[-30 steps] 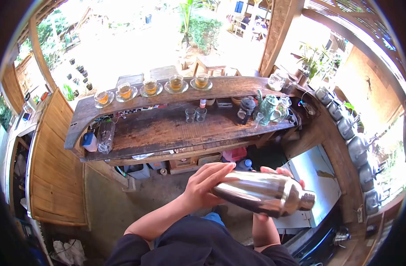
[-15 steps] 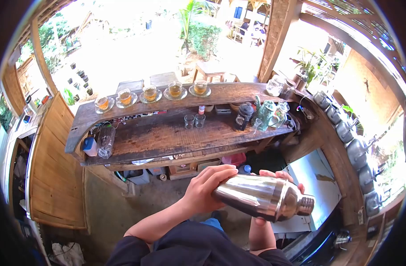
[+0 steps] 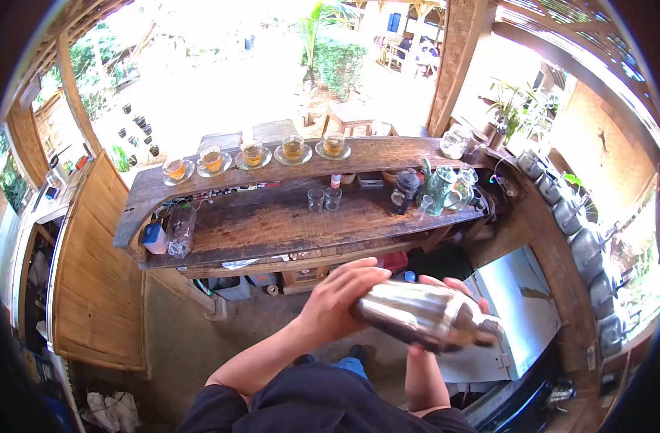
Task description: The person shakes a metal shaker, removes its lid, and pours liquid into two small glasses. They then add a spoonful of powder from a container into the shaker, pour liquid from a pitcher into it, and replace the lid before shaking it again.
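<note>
A shiny metal cocktail shaker [image 3: 409,310] is held in front of my body, lying nearly sideways with its capped end to the right and slightly lower. My left hand [image 3: 342,299] wraps the base end. Around the capped end is my right hand [image 3: 456,289], its fingers showing above the far side and the rest hidden behind the metal. Motion blurs the cap. Beyond the shaker, two empty glasses [image 3: 324,200] stand on the lower wooden counter [image 3: 251,231]. Several glass cups of amber drink [image 3: 252,153] sit on saucers along the raised ledge.
A French press [image 3: 404,191] and a greenish glass pitcher [image 3: 440,191] stand at the counter's right. At its left are a plastic bottle [image 3: 181,229] and a blue-lidded container [image 3: 154,238]. Metal kettles [image 3: 587,249] line the right ledge. A white chest lid [image 3: 525,289] lies below.
The shaker is still in both hands; its capped end has blurred with motion. The surroundings have shifted slightly right in view as my head moved.
</note>
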Motion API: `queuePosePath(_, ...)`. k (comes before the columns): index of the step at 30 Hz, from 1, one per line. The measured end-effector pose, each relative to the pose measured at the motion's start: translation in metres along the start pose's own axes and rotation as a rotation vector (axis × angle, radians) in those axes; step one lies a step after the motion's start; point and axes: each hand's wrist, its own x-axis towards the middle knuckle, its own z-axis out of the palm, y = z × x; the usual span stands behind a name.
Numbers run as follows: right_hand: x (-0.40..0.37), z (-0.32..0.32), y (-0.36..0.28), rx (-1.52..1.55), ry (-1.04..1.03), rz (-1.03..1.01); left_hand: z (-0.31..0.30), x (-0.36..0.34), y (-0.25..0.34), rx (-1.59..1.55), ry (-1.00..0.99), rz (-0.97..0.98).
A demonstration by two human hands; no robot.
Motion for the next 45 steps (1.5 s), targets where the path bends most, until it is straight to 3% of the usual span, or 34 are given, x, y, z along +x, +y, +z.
queuePosePath(1, -0.005, -0.007, 0.014, -0.073, -0.061, 0.022, 0.004, -0.007, -0.01, 0.028, -0.021, -0.068)
queuePosePath(2, -0.017, -0.02, 0.023, -0.346, -0.169, 0.075, 0.015, -0.025, -0.028, -0.028, -0.083, -0.232)
queuePosePath(3, -0.029, -0.029, 0.027, -0.616, -0.275, 0.13, 0.028, -0.041, -0.04, -0.028, -0.086, -0.229)
queuePosePath(5, -0.028, -0.015, 0.023, -0.448, -0.227, 0.428, 0.041, -0.066, -0.053, -0.126, -0.213, -0.532)
queuePosePath(6, -0.029, -0.019, 0.02, -0.431, -0.208, 0.386, 0.041, -0.063, -0.05, -0.076, -0.138, -0.431)
queuePosePath(7, -0.021, -0.026, 0.02, -0.453, -0.333, 0.192, 0.034, -0.052, -0.039, -0.077, -0.136, -0.433)
queuePosePath(9, -0.007, -0.008, 0.005, -0.093, -0.146, -0.033, 0.013, -0.021, -0.007, -0.01, -0.011, -0.05)
queuePosePath(11, 0.012, -0.001, -0.028, 0.062, -0.224, -0.096, -0.001, -0.001, 0.018, 0.021, 0.035, 0.039)
queuePosePath(13, 0.011, 0.009, -0.028, 0.155, -0.101, 0.013, -0.005, 0.006, 0.025, 0.049, 0.046, 0.098)
queuePosePath(14, 0.002, 0.0, -0.01, -0.031, -0.145, 0.048, 0.002, -0.002, 0.008, 0.013, 0.051, 0.064)
queuePosePath(15, -0.008, -0.012, 0.008, -0.219, -0.186, 0.081, 0.012, -0.019, -0.009, -0.06, -0.019, -0.133)
queuePosePath(16, -0.015, -0.032, 0.022, -0.643, -0.398, -0.164, 0.02, -0.032, -0.027, -0.09, -0.104, -0.29)
queuePosePath(17, -0.013, -0.012, 0.017, -0.596, -0.309, 0.276, 0.028, -0.044, -0.036, -0.119, -0.189, -0.454)
queuePosePath(19, -0.022, -0.004, 0.018, -0.368, -0.158, 0.648, 0.037, -0.058, -0.038, -0.115, -0.188, -0.461)
queuePosePath(21, -0.028, -0.019, 0.016, -0.385, -0.179, 0.295, 0.034, -0.047, -0.035, -0.107, -0.172, -0.462)
queuePosePath(22, -0.004, -0.025, 0.001, -0.553, -0.407, 0.023, 0.022, -0.031, -0.018, -0.082, -0.104, -0.264)
queuePosePath(23, -0.006, -0.01, -0.007, -0.127, -0.127, 0.192, 0.011, -0.017, -0.002, -0.055, -0.038, -0.068)
queuePosePath(25, 0.01, 0.001, -0.024, 0.026, -0.154, -0.061, 0.001, -0.004, 0.011, -0.087, -0.012, -0.012)
queuePosePath(27, 0.003, -0.004, -0.008, -0.011, -0.188, -0.038, -0.001, -0.001, 0.012, -0.066, -0.01, 0.045)
queuePosePath(28, -0.003, -0.01, 0.005, -0.053, -0.221, -0.019, 0.004, -0.01, -0.002, -0.115, -0.034, -0.042)
queuePosePath(29, -0.019, -0.031, 0.016, -0.157, -0.343, 0.207, 0.011, -0.027, -0.019, -0.167, -0.078, -0.181)
queuePosePath(31, -0.039, -0.035, 0.024, -0.378, -0.428, 0.421, 0.036, -0.072, -0.057, -0.331, -0.122, -0.498)
queuePosePath(34, -0.039, -0.012, 0.019, -0.245, -0.145, 0.587, 0.03, -0.07, -0.046, -0.23, -0.194, -0.555)
queuePosePath(35, -0.036, -0.018, 0.018, -0.2, -0.154, 0.513, 0.024, -0.061, -0.037, -0.227, -0.184, -0.559)
queuePosePath(37, -0.008, -0.014, 0.001, -0.16, -0.244, 0.214, 0.004, -0.024, -0.011, -0.111, -0.078, -0.12)
queuePosePath(38, 0.001, -0.004, -0.01, -0.141, -0.196, 0.048, -0.005, -0.007, 0.006, -0.06, -0.033, -0.007)
queuePosePath(39, 0.006, 0.004, -0.015, -0.119, -0.143, -0.119, -0.009, -0.001, 0.009, -0.053, -0.031, -0.02)
queuePosePath(41, 0.0, -0.003, -0.004, -0.078, -0.189, -0.124, -0.015, 0.007, 0.011, -0.052, -0.008, 0.093)
queuePosePath(43, -0.014, -0.007, 0.025, -0.131, -0.227, 0.014, 0.003, -0.016, -0.014, -0.144, -0.008, -0.124)
queuePosePath(44, -0.015, -0.019, 0.022, -0.486, -0.404, 0.152, 0.013, -0.036, -0.03, -0.193, -0.064, -0.312)
queuePosePath(45, -0.022, -0.007, 0.018, -0.5, -0.297, 0.437, 0.023, -0.054, -0.042, -0.242, -0.122, -0.499)
